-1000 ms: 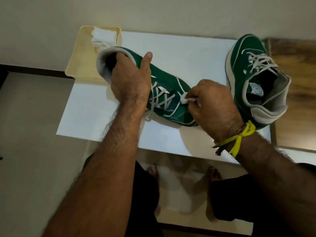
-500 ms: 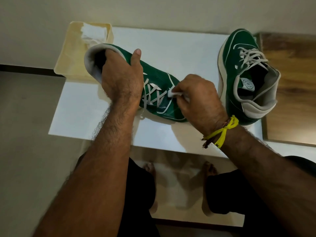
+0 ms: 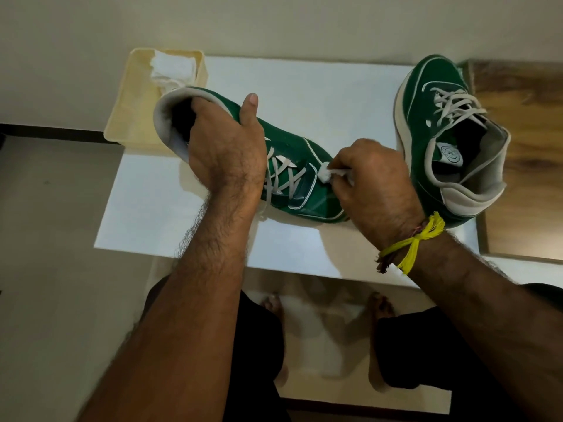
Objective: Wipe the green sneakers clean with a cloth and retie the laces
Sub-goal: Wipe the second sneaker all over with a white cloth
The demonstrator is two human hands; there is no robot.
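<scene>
Left hand [image 3: 225, 147] grips the near sneaker [image 3: 292, 166] at its collar, fingers inside, toe resting on the counter [image 3: 335, 86]. Right hand [image 3: 374, 190] pinches the cloth [image 3: 327, 175] against the toe panel. Second sneaker [image 3: 441, 141] stands far right, laced. Risks: wad small, may slip from the pinch; loose lace could snag under the stroke; hard rubbing may twist the shoe in its one-handed hold

No text, brand or number can be read anywhere. The sneaker [image 3: 451, 141] at the table's right edge carries a round tongue emblem [image 3: 447, 152], perhaps lettered, but too small to read.
</scene>
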